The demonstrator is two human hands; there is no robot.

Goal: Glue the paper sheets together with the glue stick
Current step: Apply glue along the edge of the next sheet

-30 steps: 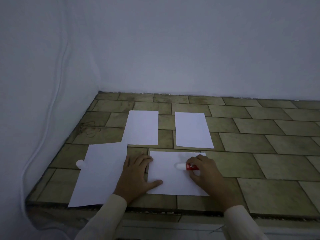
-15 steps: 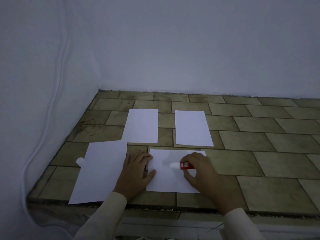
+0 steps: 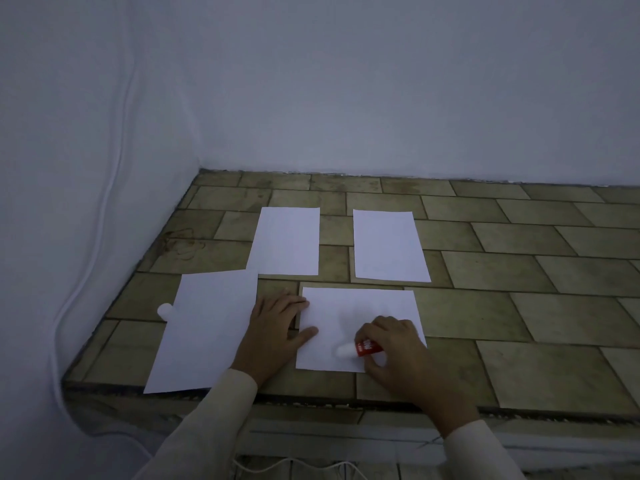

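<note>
The glue stick (image 3: 360, 348) lies almost flat across the near part of a white paper sheet (image 3: 349, 313), its red labelled body pinched in the right hand (image 3: 391, 348) and its whitish tip pointing left, resting on or just above the paper close to the sheet's near edge; the tip is blurred, so actual contact cannot be told. The right hand's fingers curl over the red body from above with the thumb underneath, and the hand covers the sheet's near right corner. This sheet sits on a tiled ledge (image 3: 519, 306) of brownish rectangular tiles, near its front edge. The left hand (image 3: 273, 334) lies flat beside it, palm down, fingers spread loosely, with the fingertips and the thumb reaching onto the sheet's left border and pressing it to the tiles. Both wrists come out of pale long sleeves at the bottom of the view. To the left of the left hand lies a larger sheet (image 3: 207, 327), tilted slightly, its near corner reaching the ledge's front edge. A small white rounded object, perhaps the cap (image 3: 165, 310), peeks out from beside this sheet's left edge. Farther back two more sheets lie side by side and apart from one another: a left one (image 3: 285, 240) whose near left corner touches the larger sheet, and a right one (image 3: 388, 245) just beyond the glued sheet. Plain pale walls rise behind and to the left of the ledge, and a white cable (image 3: 104, 216) runs down the left wall.
</note>
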